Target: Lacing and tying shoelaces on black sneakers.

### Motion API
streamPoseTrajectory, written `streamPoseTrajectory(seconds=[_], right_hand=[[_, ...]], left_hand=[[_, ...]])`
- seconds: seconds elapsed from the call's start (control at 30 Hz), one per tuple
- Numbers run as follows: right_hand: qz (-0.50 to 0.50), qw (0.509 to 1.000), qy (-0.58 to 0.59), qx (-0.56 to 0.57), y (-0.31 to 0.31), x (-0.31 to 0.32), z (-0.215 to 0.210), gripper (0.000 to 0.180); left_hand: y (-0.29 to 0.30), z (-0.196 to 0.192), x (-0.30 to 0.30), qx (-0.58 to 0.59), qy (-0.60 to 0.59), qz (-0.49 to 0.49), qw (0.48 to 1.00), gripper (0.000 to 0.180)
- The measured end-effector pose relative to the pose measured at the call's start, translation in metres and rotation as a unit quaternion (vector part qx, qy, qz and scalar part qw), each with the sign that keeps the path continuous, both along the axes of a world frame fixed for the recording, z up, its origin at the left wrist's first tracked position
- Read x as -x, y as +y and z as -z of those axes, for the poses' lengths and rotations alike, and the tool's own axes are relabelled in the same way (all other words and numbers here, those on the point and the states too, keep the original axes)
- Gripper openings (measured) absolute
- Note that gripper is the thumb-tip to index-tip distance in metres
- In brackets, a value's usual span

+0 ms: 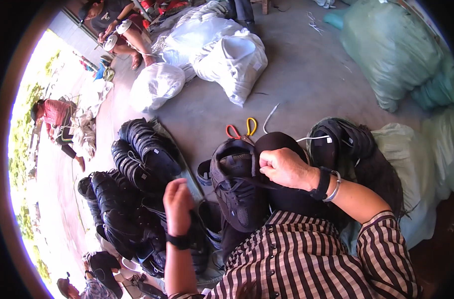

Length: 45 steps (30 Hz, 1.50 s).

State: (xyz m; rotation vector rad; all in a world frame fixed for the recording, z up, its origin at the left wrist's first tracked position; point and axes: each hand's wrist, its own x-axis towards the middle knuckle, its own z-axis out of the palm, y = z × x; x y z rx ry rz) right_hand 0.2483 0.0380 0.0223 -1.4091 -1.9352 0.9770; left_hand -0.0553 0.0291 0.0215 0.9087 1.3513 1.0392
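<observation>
Grey floor (302,94) spreads beyond the lap, with white bags (232,67) at 12 o'clock and a bulging green sack (391,55) between 1 and 2 o'clock from the black laced shoe (242,204), which sits in front of the striped shirt (306,249), red-and-yellow-handled scissors (247,130) just past its 12 o'clock end. At its 2 o'clock, the right hand (289,169) has its fingers curled together, though whether they pinch a lace I cannot tell; toward 9 o'clock, the blurred left hand (178,203) is raised clear of the shoe, its grip unclear, near piled black shoes (130,209).
</observation>
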Motion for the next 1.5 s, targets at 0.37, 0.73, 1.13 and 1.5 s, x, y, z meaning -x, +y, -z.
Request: streamPoseTrajectory(seconds=[0.37, 0.73, 1.13, 1.5], right_hand=[[-0.094, 0.995, -0.011, 0.016, 0.013, -0.004, -0.006, 0.008], [-0.155, 0.944, -0.235, -0.170, 0.022, 0.005, -0.023, 0.013], [-0.060, 0.982, -0.174, -0.039, 0.031, 0.031, -0.004, 0.007], [0.029, 0.956, 0.099, 0.275, 0.061, -0.033, -0.017, 0.020]], left_hand=[[-0.013, -0.001, -0.061, -0.108, 0.222, 0.124, 0.961, 0.015], [-0.008, -0.036, -0.044, 0.003, 0.052, 0.103, 0.993, 0.018], [0.012, -0.002, -0.059, -0.155, 0.044, 0.040, 0.986, 0.025], [-0.003, -0.002, -0.054, -0.022, 0.002, 0.126, 0.992, 0.013]])
